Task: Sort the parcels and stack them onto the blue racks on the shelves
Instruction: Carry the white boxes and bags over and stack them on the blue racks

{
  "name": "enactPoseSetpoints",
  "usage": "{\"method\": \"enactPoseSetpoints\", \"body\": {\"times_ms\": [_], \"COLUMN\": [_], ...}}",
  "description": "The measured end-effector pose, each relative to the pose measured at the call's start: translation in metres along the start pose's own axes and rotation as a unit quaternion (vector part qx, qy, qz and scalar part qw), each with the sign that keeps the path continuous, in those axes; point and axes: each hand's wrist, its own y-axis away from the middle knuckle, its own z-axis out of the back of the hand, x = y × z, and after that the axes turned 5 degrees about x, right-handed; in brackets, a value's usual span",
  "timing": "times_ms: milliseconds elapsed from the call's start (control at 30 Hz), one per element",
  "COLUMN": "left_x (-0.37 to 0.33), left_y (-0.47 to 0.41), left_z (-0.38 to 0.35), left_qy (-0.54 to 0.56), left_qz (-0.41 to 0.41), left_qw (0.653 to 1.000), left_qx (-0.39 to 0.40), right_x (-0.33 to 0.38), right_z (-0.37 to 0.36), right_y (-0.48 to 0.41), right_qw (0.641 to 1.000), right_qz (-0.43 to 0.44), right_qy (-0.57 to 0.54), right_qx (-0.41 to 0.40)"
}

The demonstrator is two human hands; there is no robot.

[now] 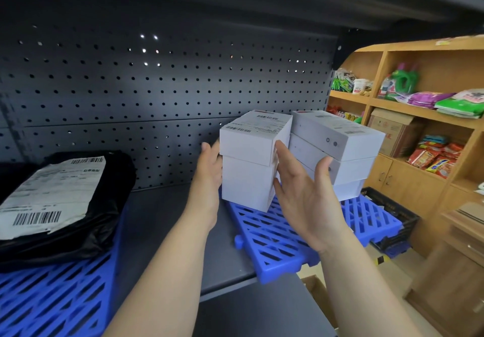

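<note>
**Parcels at mid-frame: a skewed pair held only by flat palms**

Across the frame runs the dark shelf [167, 218]. It carries a blue rack [52, 297] at lower left and a second blue rack [275, 237] right of centre. The second rack's near corner seems to jut past the shelf's front lip, so a hard push there could shift it.

On the left rack lies a black bagged parcel [78, 205], well apart from the hands. On the right rack stands a three-box stack [348, 153], and just beside it the two-box stack [248, 179] being handled.

The top box [251, 140] of that pair sits askew on the one beneath, overhanging it. It is the likeliest to slide or twist off.

The left hand [209, 169] lies against the pair's left side. The right hand [306, 195] lies against its right side, between the two stacks. Both have straight fingers that curl round nothing. Uneven pressure could tip the pair, or the right hand's thumb could nudge the neighbouring stack.
</note>
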Motion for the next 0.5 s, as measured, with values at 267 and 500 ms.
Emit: {"method": "enactPoseSetpoints", "body": {"times_ms": [267,500], "left_x": [-0.005,-0.001], "left_y": [0.002,0.000], "left_z": [0.003,0.000], "left_qy": [0.067,0.047], "left_qz": [-0.020,-0.011], "left_qw": [0.997,0.999], "left_qx": [0.012,0.007], "right_x": [-0.009,-0.014], "right_z": [-0.010,-0.009], "right_y": [0.001,0.003], "right_qw": [0.997,0.998], "right_qz": [0.029,0.045], "right_qy": [0.040,-0.008], "right_qx": [-0.064,-0.052]}}
